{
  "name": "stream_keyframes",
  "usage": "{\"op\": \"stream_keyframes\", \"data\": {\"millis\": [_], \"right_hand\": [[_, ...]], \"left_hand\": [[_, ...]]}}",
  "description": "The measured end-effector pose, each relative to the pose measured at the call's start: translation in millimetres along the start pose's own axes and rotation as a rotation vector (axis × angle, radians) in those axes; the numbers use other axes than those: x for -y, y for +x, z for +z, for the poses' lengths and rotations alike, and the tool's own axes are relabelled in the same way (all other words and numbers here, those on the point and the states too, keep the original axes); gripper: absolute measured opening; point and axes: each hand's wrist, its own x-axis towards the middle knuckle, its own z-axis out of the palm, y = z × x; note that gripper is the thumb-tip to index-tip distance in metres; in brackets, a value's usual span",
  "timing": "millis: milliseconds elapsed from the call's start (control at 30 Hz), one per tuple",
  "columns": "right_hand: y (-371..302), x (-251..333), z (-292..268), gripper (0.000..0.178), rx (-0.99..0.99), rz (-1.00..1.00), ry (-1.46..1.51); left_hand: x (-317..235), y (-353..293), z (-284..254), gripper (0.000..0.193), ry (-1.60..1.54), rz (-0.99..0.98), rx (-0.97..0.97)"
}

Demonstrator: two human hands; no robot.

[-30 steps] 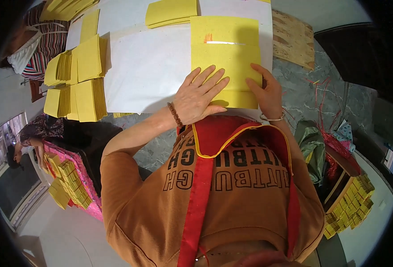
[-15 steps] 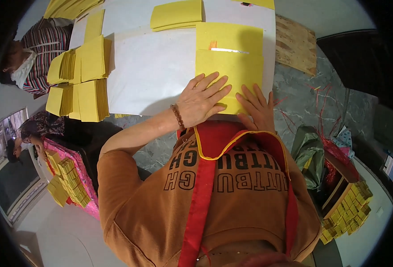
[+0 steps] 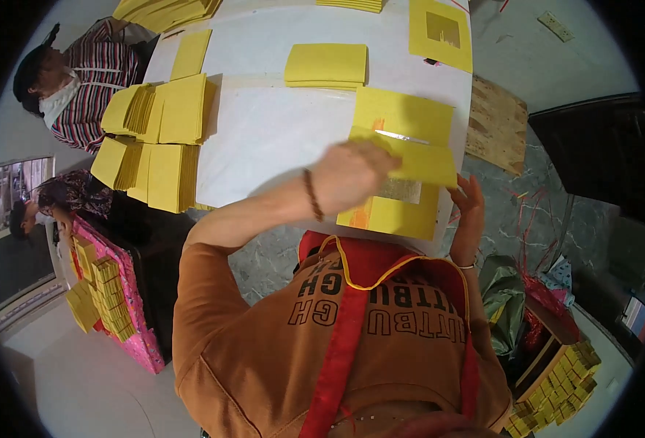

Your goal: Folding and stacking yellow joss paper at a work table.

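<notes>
A yellow paper sheet [image 3: 428,164] lies at the table's near right corner with its lower part lifted and bent upward. Beneath that flap, yellow paper [image 3: 414,219] with a silvery patch and an orange mark shows. My left hand [image 3: 355,175], wearing a brown beaded bracelet, is closed on the flap's left side; motion blurs it and its fingertips are partly hidden. At the flap's right corner is my right hand [image 3: 470,212], its fingers apart and close to the paper's edge. Whether they touch the paper I cannot tell.
Stacks of folded yellow paper [image 3: 180,175] stand on the white table [image 3: 257,139] at left. Another yellow stack [image 3: 326,66] and a sheet with a silvery square [image 3: 439,33] lie farther off. Two people sit at left. A green bag [image 3: 501,299] is on the floor at right.
Both hands lay flat on the yellow paper before. My left hand has closed and raised the lower flap, uncovering paper beneath. My right hand has moved to the right edge. The view has shifted.
</notes>
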Motion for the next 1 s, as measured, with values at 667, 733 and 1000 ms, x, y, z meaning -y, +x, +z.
{"op": "stream_keyframes", "data": {"millis": [667,733,1000], "right_hand": [[3.6,-9.8,8.6,0.033,0.199,-0.028,-0.327],[3.1,-11.3,8.2,0.028,0.184,-0.034,-0.363],[14.8,1.7,14.7,0.027,0.26,-0.228,-0.552]], "left_hand": [[214.0,0.6,68.4,0.048,0.499,-0.33,-0.019],[212.2,-3.7,77.8,0.051,0.557,-0.328,-0.05],[215.2,0.6,62.1,0.066,0.364,-0.366,-0.033]]}}
